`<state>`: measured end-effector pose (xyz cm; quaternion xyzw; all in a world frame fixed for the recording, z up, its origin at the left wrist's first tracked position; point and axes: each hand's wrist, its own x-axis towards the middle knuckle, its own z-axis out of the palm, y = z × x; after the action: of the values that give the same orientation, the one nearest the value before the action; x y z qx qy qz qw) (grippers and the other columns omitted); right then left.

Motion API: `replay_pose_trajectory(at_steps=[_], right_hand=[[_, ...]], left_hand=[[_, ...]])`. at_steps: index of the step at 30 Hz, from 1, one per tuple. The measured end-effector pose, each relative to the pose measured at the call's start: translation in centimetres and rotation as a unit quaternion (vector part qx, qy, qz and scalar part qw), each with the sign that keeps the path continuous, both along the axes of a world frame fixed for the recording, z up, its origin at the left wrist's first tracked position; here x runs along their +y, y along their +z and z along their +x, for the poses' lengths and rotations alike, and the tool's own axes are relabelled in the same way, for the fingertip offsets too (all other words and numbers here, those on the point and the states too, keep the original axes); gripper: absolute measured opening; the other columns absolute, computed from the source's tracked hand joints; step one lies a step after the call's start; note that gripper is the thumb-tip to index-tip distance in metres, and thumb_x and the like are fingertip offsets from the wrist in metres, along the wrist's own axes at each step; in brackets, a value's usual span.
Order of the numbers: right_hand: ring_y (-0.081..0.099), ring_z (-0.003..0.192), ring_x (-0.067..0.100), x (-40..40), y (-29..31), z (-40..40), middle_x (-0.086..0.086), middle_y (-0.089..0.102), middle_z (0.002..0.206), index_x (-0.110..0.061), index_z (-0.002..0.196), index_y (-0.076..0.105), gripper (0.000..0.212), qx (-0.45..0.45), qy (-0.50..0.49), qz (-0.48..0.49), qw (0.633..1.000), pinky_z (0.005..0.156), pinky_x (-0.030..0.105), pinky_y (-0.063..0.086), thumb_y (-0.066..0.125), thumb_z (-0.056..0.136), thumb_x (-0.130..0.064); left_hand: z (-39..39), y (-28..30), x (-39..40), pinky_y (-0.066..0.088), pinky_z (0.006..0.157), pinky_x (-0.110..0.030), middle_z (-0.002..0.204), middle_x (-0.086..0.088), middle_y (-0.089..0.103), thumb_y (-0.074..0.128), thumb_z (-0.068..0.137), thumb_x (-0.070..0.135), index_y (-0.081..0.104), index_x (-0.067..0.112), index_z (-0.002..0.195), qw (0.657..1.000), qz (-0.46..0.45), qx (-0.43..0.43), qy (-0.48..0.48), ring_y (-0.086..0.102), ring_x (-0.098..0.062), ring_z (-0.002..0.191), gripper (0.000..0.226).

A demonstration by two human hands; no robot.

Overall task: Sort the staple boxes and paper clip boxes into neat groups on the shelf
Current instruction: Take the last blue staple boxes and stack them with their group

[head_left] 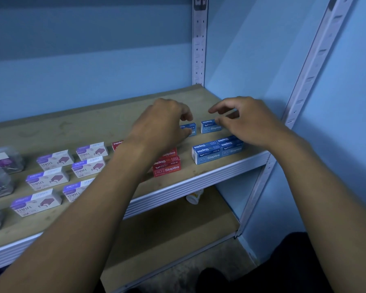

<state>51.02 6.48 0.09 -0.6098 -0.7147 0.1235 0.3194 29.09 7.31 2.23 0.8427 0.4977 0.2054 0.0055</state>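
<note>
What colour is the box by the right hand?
Blue, seen in the head view.

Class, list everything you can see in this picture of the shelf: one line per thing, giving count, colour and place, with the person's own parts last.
Blue staple boxes: at least five; a tight cluster at the shelf's front right, two loose ones behind it.
Red staple boxes: at least three, mid-shelf, partly hidden by the left forearm.
Purple-and-white staple boxes: seven showing, in rows left of centre.
Clear paper clip boxes: about four, far left edge.
Shelf: one, tan board with white front rail.
Uprights: two, white slotted metal, at right.
Small white container: one, on the lower shelf.
Left hand: grip on a loose blue box.
Right hand: fingertips at the other loose blue box.
</note>
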Motion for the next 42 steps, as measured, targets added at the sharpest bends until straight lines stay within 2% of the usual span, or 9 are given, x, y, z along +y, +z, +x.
replay_pose_trajectory(at_steps=[6, 10, 14, 19, 24, 29, 35, 39, 42], right_hand=[[0.062, 0.095, 0.004, 0.7, -0.2, -0.7, -0.011, 0.069, 0.114, -0.037, 0.111, 0.075, 0.02, -0.011, 0.002, -0.015, 1.0, 0.08, 0.015, 0.042, 0.067, 0.093, -0.032], [0.059, 0.093, 0.0, 1.1, -0.5, -0.9, -0.015, 0.071, 0.105, -0.035, 0.106, 0.077, 0.019, -0.016, 0.0, -0.014, 1.0, 0.074, 0.003, 0.035, 0.065, 0.094, -0.028], [0.061, 0.094, 0.002, 1.2, -0.5, -1.1, -0.016, 0.072, 0.103, -0.038, 0.101, 0.078, 0.021, -0.017, 0.003, -0.017, 1.0, 0.078, 0.008, 0.038, 0.065, 0.093, -0.023], [0.062, 0.097, 0.002, 1.5, -0.7, -1.2, -0.016, 0.073, 0.104, -0.039, 0.099, 0.077, 0.031, -0.027, -0.007, -0.018, 0.999, 0.073, 0.002, 0.036, 0.068, 0.087, -0.012], [0.064, 0.096, 0.006, 1.6, -0.8, -1.3, -0.01, 0.074, 0.102, -0.038, 0.093, 0.078, 0.026, -0.016, -0.027, -0.012, 0.999, 0.077, 0.015, 0.045, 0.077, 0.083, -0.014], [0.064, 0.094, 0.002, 1.1, -0.3, -1.0, -0.011, 0.074, 0.101, -0.038, 0.096, 0.08, 0.023, 0.007, -0.029, 0.005, 1.0, 0.077, 0.011, 0.044, 0.077, 0.085, -0.018], [0.059, 0.08, -0.01, 0.0, 0.7, -0.6, -0.012, 0.074, 0.096, -0.037, 0.099, 0.08, 0.022, 0.003, -0.021, 0.031, 0.999, 0.067, -0.005, 0.036, 0.078, 0.085, -0.019], [0.057, 0.073, -0.02, -0.6, 1.1, -0.2, -0.017, 0.073, 0.09, -0.04, 0.097, 0.08, 0.024, 0.004, -0.013, 0.037, 0.999, 0.065, -0.005, 0.035, 0.078, 0.084, -0.019], [0.058, 0.076, -0.017, -1.2, 1.2, 0.1, -0.02, 0.071, 0.087, -0.042, 0.095, 0.079, 0.024, -0.013, -0.005, 0.033, 0.999, 0.065, -0.003, 0.035, 0.078, 0.084, -0.021]], left_hand=[[0.3, -0.2, 0.6, 0.051, 0.092, -0.035, 0.118, 0.004, 0.067, 0.07, 0.085, 0.034, 0.068, 0.026, 0.118, 1.0, -0.011, 0.005, 0.013, 0.059, -0.016, 0.108, 0.033], [0.4, -0.5, 1.0, 0.05, 0.092, -0.037, 0.115, 0.005, 0.068, 0.066, 0.088, 0.037, 0.069, 0.026, 0.117, 1.0, -0.02, 0.013, 0.019, 0.058, -0.016, 0.108, 0.031], [0.3, -0.4, 1.4, 0.05, 0.093, -0.038, 0.109, 0.004, 0.07, 0.067, 0.087, 0.035, 0.072, 0.027, 0.11, 0.999, -0.031, 0.012, 0.019, 0.058, -0.017, 0.106, 0.025], [0.5, -0.5, 1.6, 0.049, 0.093, -0.037, 0.105, 0.001, 0.071, 0.068, 0.086, 0.022, 0.074, 0.026, 0.106, 0.999, -0.038, 0.012, 0.011, 0.058, -0.018, 0.107, 0.022], [0.6, -0.6, 1.6, 0.048, 0.094, -0.037, 0.103, 0.002, 0.072, 0.069, 0.085, 0.02, 0.075, 0.025, 0.106, 0.999, -0.036, 0.007, 0.005, 0.059, -0.018, 0.107, 0.022], [0.6, -0.3, 1.2, 0.05, 0.091, -0.036, 0.102, 0.005, 0.073, 0.069, 0.085, 0.021, 0.075, 0.026, 0.105, 1.0, -0.018, -0.012, -0.002, 0.061, -0.016, 0.101, 0.021], [0.6, 0.3, 0.6, 0.052, 0.085, -0.03, 0.099, 0.007, 0.074, 0.071, 0.084, 0.022, 0.075, 0.025, 0.104, 0.999, 0.008, -0.045, -0.018, 0.066, -0.009, 0.085, 0.021], [0.8, 0.5, -0.1, 0.052, 0.081, -0.027, 0.096, 0.009, 0.074, 0.071, 0.083, 0.023, 0.076, 0.026, 0.102, 0.998, 0.011, -0.062, -0.029, 0.063, -0.004, 0.078, 0.019], [0.9, 0.7, -0.6, 0.053, 0.081, -0.027, 0.095, 0.01, 0.074, 0.072, 0.083, 0.024, 0.076, 0.026, 0.101, 0.997, 0.009, -0.062, -0.034, 0.063, -0.004, 0.077, 0.019]])
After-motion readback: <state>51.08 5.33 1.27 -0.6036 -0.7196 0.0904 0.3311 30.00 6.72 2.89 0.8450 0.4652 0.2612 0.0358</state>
